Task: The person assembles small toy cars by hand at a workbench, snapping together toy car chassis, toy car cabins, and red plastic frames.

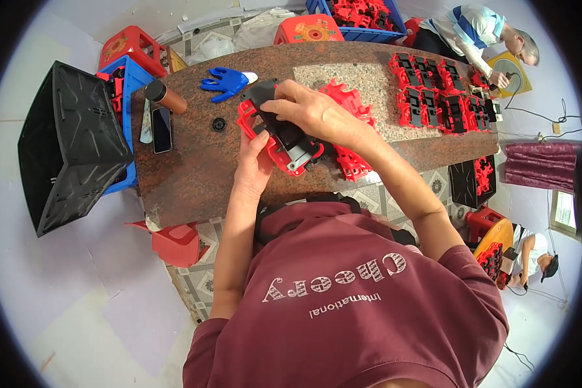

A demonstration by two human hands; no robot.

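Observation:
My left hand [255,161] grips the lower left side of a red plastic frame [244,118], held tilted above the brown stone-topped table [194,174]. A black plastic part [258,95] lies against that frame, with a grey metal strip showing at its lower end. From above, my right hand [310,115] closes its fingers on the black part; its fingertips are partly hidden. Just right of the frame, several bare red plastic frames [349,100] lie stacked, partly covered by my right forearm. Left of my hands is a small round black piece [219,124].
A blue glove [225,83], a brown bottle [167,97] and a phone [162,129] lie on the table. Rows of red-and-black assemblies [427,97] fill its right end. Beyond are a blue crate [368,32], red stools [309,29] and a person [465,32] at work. Left stands a black bin [71,142].

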